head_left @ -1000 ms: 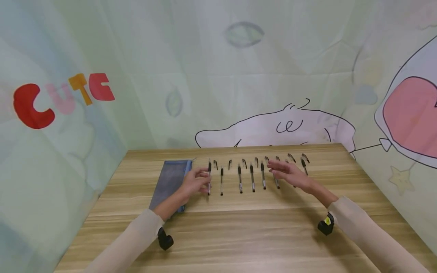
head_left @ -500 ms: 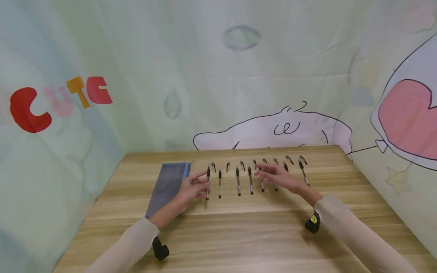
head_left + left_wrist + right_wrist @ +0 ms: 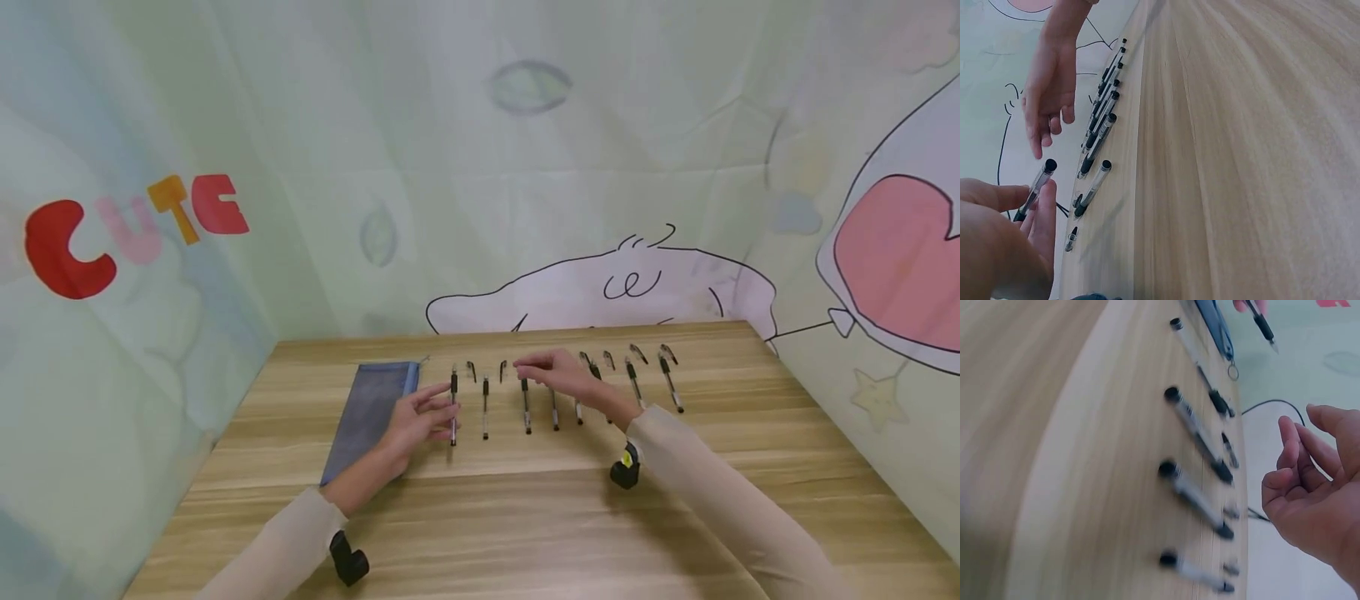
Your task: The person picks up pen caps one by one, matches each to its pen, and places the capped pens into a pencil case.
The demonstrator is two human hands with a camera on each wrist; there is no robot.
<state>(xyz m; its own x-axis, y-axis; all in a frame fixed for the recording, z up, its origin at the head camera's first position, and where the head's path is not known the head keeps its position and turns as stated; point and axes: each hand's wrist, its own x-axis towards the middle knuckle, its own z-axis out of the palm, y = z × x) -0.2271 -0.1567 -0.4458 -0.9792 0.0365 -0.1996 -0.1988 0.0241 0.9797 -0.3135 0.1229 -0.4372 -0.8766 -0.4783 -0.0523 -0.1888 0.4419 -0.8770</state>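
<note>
Left hand pinched one pen, one pouch just left of it, seven more pens in a row to its right. Right hand, fingers loosely bent, held nothing above that row; six caps visible, two to its left.

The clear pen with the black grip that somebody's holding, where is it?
In the head view, the clear, black-gripped pen is left of centre, held in the left hand, right of the flat grey pouch with blue edging.
</note>
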